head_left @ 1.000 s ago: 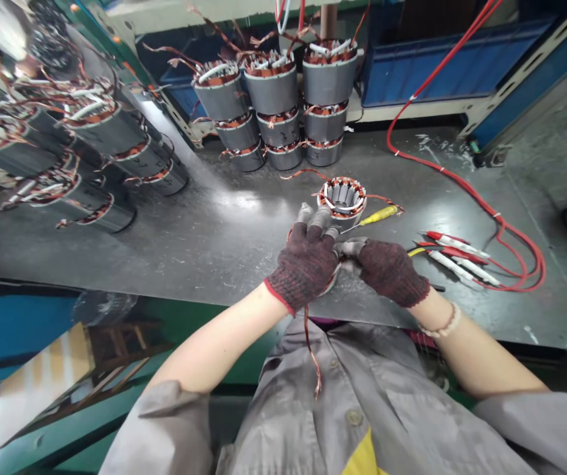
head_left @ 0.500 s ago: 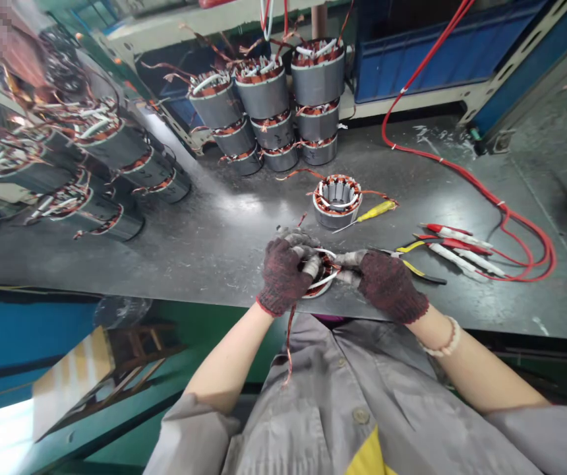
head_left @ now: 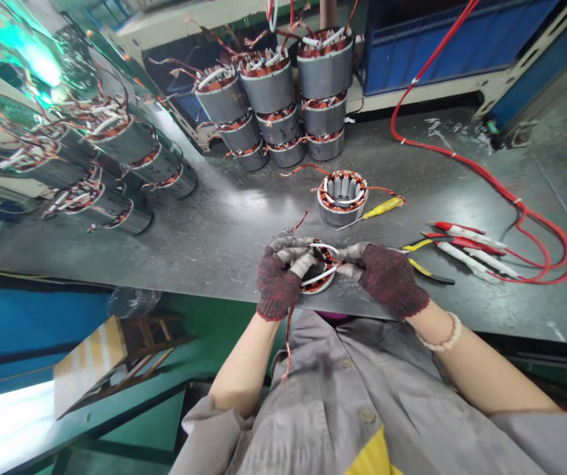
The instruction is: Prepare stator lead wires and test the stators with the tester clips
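A small motor core (head_left: 319,282) wound with copper wire sits at the near edge of the grey counter (head_left: 224,231), right in front of the person, between both gloved hands. The left hand (head_left: 277,280) curls around the core's left side, its grip closed on the rim with the fingers bent over the top. The right hand (head_left: 386,277) reaches in from the right, its grip pinched shut on the end of a white sleeve (head_left: 324,272) that lies across the core. A copper wire (head_left: 288,336) hangs from the core over the counter edge, against the grey shirt. Farther back stands a second core (head_left: 341,196) with a yellow screwdriver (head_left: 381,209) just beside it. To the right lie yellow-handled pliers (head_left: 424,269), red and white probes (head_left: 466,239) and a red cable (head_left: 486,183). Stacks of cores (head_left: 283,99) stand at the back.
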`<state>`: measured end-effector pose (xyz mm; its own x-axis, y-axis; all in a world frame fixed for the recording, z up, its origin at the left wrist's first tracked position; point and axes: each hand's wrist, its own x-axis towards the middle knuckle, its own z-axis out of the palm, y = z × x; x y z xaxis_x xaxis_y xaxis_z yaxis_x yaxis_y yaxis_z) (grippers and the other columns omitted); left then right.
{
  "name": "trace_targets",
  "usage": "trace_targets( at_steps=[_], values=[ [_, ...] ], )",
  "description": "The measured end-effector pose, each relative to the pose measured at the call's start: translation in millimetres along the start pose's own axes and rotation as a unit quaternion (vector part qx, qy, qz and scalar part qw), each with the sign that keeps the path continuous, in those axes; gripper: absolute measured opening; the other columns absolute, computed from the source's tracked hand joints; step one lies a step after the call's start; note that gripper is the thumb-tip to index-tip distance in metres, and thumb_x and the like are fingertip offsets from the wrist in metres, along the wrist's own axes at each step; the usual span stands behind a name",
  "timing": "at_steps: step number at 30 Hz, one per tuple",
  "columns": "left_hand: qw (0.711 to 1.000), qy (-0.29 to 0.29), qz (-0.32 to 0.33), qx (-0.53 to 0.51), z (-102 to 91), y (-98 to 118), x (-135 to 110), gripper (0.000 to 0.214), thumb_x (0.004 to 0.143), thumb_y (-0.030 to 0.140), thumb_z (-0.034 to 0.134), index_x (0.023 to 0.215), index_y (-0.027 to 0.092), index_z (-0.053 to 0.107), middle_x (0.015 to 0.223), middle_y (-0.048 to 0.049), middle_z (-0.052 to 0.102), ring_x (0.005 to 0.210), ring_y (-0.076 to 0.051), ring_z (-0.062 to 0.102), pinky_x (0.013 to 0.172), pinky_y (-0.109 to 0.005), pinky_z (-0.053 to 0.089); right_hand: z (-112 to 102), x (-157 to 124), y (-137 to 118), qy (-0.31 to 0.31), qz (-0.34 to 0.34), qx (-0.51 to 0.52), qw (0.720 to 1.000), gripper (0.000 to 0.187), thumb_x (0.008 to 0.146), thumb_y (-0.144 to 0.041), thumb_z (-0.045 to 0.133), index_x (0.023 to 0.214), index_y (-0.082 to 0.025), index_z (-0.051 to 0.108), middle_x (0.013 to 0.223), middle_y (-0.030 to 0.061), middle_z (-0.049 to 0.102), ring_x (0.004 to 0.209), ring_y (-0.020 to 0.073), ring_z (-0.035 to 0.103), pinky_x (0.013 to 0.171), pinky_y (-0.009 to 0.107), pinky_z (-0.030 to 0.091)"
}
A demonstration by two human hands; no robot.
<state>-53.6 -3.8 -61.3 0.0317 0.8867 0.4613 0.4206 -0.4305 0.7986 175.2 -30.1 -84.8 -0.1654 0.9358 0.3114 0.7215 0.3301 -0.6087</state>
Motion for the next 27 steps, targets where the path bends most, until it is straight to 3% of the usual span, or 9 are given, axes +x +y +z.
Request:
trace_targets(
  at_steps=[4,5,6,9,11,14,18,23,27],
  values=[
    [0.978,0.203,0.055,0.003,-46.1,18.9,22.5,0.011,0.096,0.033,0.075,0.092,0.024,0.079,0.110,-0.0044,0.078,0.114,-0.026,0.075,0.107,-0.051,0.061,-10.5,1.0,6.8,-0.042,-0.035,0.048,0.997,0.033,0.101,-0.052,0.068,0.116,-0.025,0.078,0.106,0.0053,0.083,0.095,0.0272,0.079,0.084,0.039,0.060],
    [0.973,0.215,0.080,0.024,-60.8,25.8,24.4,0.008,0.094,0.032,0.077,0.093,0.025,0.080,0.111,-0.0035,0.077,0.117,-0.026,0.074,0.110,-0.053,0.059,-16.3,-0.2,12.6,-0.033,-0.046,0.059,0.997,0.037,0.102,-0.054,0.067,0.122,-0.025,0.076,0.111,0.0056,0.082,0.098,0.0269,0.078,0.087,0.039,0.060],
    [0.978,0.178,0.099,0.051,-73.7,32.5,22.8,0.005,0.092,0.031,0.080,0.094,0.026,0.080,0.110,-0.0030,0.078,0.117,-0.026,0.074,0.112,-0.053,0.058,-22.9,-2.5,21.0,-0.015,-0.051,0.047,0.997,0.041,0.103,-0.055,0.066,0.129,-0.025,0.073,0.116,0.0070,0.081,0.103,0.0277,0.077,0.090,0.040,0.060],
    [0.966,-0.055,0.149,0.202,-88.8,44.0,-2.0,0.014,0.095,0.029,0.077,0.108,0.029,0.081,0.110,-0.0031,0.080,0.113,-0.026,0.076,0.117,-0.056,0.053,-41.2,-17.1,59.0,0.038,-0.040,-0.100,0.993,0.056,0.104,-0.058,0.061,0.148,-0.023,0.064,0.137,0.0176,0.072,0.124,0.0378,0.069,0.107,0.053,0.053],
    [0.918,-0.161,0.181,0.314,-76.6,41.7,-25.2,0.029,0.099,0.031,0.071,0.127,0.028,0.076,0.118,-0.0062,0.081,0.122,-0.030,0.073,0.124,-0.061,0.044,-46.0,-33.4,85.7,0.020,-0.047,-0.190,0.980,0.065,0.103,-0.059,0.060,0.153,-0.017,0.059,0.145,0.0247,0.065,0.139,0.0464,0.057,0.118,0.063,0.042],
    [0.879,-0.216,0.202,0.375,-43.2,30.3,-47.5,0.050,0.100,0.040,0.069,0.144,0.018,0.065,0.132,-0.0156,0.076,0.136,-0.036,0.065,0.127,-0.064,0.039,-41.9,-63.0,104.5,-0.019,-0.078,-0.239,0.968,0.074,0.102,-0.062,0.060,0.156,-0.012,0.055,0.145,0.0280,0.064,0.148,0.0507,0.046,0.123,0.072,0.032],
    [0.885,-0.227,0.183,0.361,-12.3,19.4,-48.9,0.047,0.098,0.042,0.069,0.138,0.016,0.066,0.127,-0.0171,0.076,0.126,-0.036,0.069,0.118,-0.059,0.049,-40.9,-86.3,91.0,-0.073,-0.171,-0.213,0.959,0.081,0.100,-0.068,0.060,0.160,-0.014,0.049,0.150,0.0228,0.062,0.146,0.0440,0.050,0.125,0.066,0.035],
    [0.914,-0.152,0.203,0.318,-6.5,17.3,-52.4,0.055,0.100,0.031,0.066,0.152,0.019,0.053,0.128,-0.0151,0.076,0.124,-0.032,0.070,0.118,-0.054,0.050,-67.4,-63.9,105.5,-0.086,-0.191,-0.225,0.952,0.093,0.093,-0.082,0.058,0.162,-0.020,0.050,0.160,0.0238,0.052,0.154,0.0480,0.038,0.126,0.069,0.024],
    [0.894,-0.165,0.217,0.355,-5.8,26.8,-52.3,0.069,0.100,0.031,0.067,0.164,0.022,0.041,0.122,-0.0142,0.077,0.117,-0.033,0.072,0.110,-0.051,0.053,-71.4,-44.8,130.0,-0.139,-0.150,-0.281,0.938,0.076,0.099,-0.076,0.055,0.150,-0.021,0.064,0.140,0.0236,0.068,0.128,0.0435,0.060,0.110,0.060,0.040]
  ],
)
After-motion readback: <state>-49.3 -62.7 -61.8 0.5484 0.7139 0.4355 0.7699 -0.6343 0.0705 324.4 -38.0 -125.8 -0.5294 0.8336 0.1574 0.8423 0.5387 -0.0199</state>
